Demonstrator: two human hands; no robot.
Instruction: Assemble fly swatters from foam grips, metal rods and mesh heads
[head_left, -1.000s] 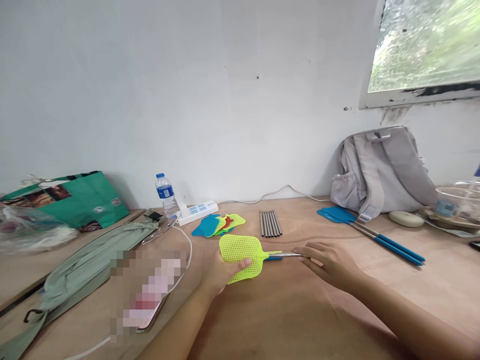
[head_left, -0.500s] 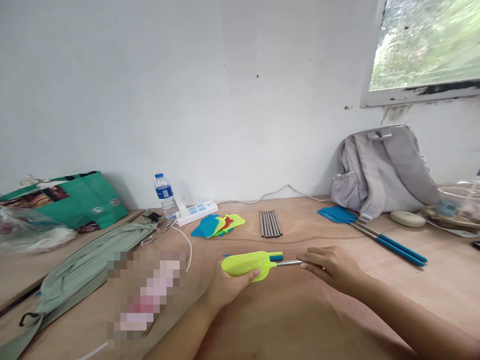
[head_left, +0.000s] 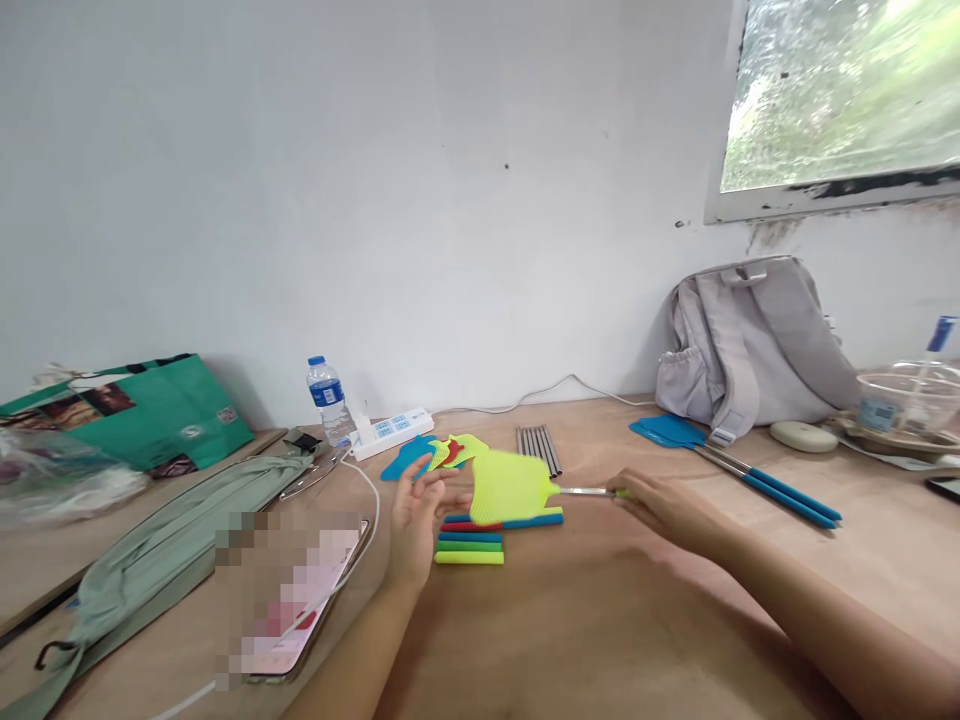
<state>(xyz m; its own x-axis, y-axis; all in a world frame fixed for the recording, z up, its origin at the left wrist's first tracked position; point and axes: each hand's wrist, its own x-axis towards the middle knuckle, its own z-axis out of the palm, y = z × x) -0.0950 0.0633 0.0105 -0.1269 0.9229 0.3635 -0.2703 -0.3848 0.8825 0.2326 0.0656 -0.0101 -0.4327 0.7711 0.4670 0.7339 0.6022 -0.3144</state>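
Note:
A yellow-green fly swatter [head_left: 511, 486] is held above the table in my right hand [head_left: 664, 508], closed around its handle end. Its thin metal rod runs left to the slightly blurred mesh head. Just left of that head my left hand [head_left: 415, 520] is raised with fingers apart, holding nothing. Below the swatter lie several short coloured handle tubes [head_left: 469, 557] in blue, green, yellow and red. Behind it are loose swatter heads [head_left: 409, 458] in a pile and a row of metal rods [head_left: 537, 447]. Blue fly swatters [head_left: 791, 498] rest at the right.
At left are a phone [head_left: 319, 610] with a white cable, a grey-green cloth bag [head_left: 187, 520] and a green bag [head_left: 172, 410]. A bottle [head_left: 327, 395] and power strip [head_left: 391, 432] stand near the wall. At right are a backpack [head_left: 765, 350] and plastic cup [head_left: 900, 400].
My left hand has let go of the swatter head and moved left, opening. The swatter has risen slightly in my right hand, its head turned flatter to view, uncovering the coloured tubes.

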